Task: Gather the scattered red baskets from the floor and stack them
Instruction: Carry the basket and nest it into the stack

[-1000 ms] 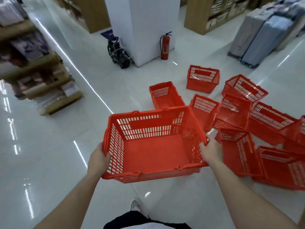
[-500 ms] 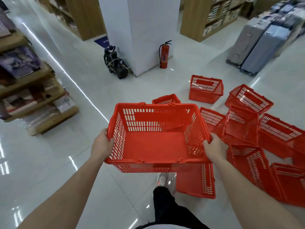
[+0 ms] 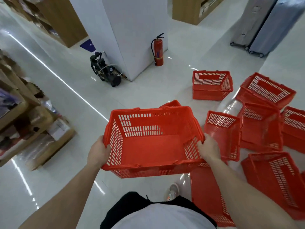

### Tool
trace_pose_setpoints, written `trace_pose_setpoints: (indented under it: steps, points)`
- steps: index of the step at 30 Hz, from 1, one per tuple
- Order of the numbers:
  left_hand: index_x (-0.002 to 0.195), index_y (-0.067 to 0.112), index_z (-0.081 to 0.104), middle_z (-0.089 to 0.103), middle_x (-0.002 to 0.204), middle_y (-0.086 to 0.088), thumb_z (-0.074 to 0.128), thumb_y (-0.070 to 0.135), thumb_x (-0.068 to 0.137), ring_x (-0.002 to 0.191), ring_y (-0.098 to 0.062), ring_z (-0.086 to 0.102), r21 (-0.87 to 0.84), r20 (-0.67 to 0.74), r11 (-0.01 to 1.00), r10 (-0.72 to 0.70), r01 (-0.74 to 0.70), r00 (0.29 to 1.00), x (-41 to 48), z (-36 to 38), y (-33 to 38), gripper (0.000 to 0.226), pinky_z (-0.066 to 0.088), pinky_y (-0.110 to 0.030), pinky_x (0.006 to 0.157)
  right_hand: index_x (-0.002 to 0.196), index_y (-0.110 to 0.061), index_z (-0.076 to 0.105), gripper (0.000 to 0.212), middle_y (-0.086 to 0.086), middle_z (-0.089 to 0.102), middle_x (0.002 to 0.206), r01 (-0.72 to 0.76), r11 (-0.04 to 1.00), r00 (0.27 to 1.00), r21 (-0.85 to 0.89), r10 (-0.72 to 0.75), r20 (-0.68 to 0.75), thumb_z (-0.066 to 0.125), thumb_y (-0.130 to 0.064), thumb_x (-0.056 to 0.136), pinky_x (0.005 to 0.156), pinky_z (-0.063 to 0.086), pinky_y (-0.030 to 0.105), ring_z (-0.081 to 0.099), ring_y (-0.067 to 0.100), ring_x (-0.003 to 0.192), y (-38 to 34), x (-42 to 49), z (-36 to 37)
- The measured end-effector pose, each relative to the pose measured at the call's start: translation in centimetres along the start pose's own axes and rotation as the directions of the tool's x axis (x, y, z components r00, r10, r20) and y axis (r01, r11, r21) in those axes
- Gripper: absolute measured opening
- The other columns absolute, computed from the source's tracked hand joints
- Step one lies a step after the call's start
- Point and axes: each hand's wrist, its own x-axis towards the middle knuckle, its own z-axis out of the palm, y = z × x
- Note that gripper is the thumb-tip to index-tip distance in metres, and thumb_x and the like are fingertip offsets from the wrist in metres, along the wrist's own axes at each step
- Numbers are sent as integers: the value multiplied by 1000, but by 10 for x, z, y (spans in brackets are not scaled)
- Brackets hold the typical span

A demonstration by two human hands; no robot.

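The person held the red basket [image 3: 153, 141] in the air, left hand [image 3: 98, 152] and right hand [image 3: 208, 148] clamped on its side rims, and I feared a trip over the tipped basket [image 3: 208, 195] lying beside the shoe [image 3: 173, 191].

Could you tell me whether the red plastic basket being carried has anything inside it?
No, the red plastic basket, held at its sides by the left hand and right hand, shows only its bare red floor.
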Motion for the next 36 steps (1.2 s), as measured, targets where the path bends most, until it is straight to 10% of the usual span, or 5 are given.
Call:
trace_pose_setpoints:
  steps: [15, 36]
  points:
    - [132, 18, 50, 69, 114, -7, 55, 34, 89, 81, -21, 64, 76, 422, 910, 342, -409, 839, 323, 95, 168, 46, 53, -44, 80, 120, -7, 59, 33, 23, 67, 113, -517, 836, 813, 185, 547, -199, 58, -21, 89, 87, 49, 44, 64, 41, 104, -28, 125, 70]
    - [139, 31, 34, 56, 125, 9, 61, 30, 85, 104, -14, 60, -172, 623, 685, 633, -708, 460, 578, 433, 222, 60, 49, -36, 84, 147, -7, 37, 58, 19, 55, 132, -642, 652, 564, 403, 758, -327, 57, -13, 93, 96, 46, 43, 55, 37, 119, 86, 316, 349]
